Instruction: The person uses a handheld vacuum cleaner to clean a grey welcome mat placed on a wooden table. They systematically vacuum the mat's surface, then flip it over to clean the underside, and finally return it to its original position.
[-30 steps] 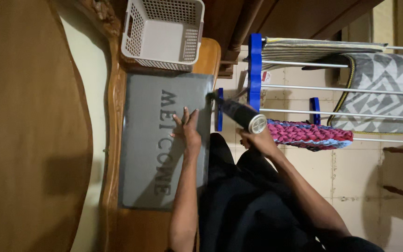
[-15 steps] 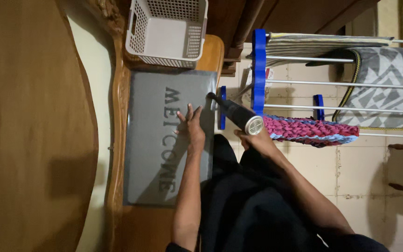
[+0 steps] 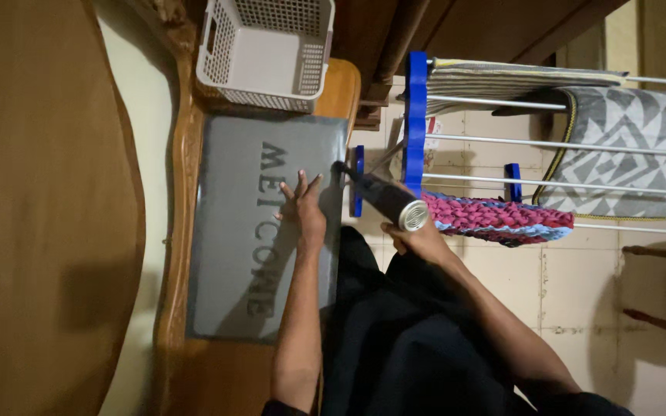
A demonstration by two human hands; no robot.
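Left hand flat on grey mat, right hand gripping dryer

Grey mat, blue rack, red-and-blue braid

The flat grey doormat carries darker grey lettering on the glossy brown wooden surface; a pale beige perforated plastic basket, a blue-and-white drying rack, a magenta-and-light-blue braided rug and a grey-and-white geometric-patterned rug surround it.
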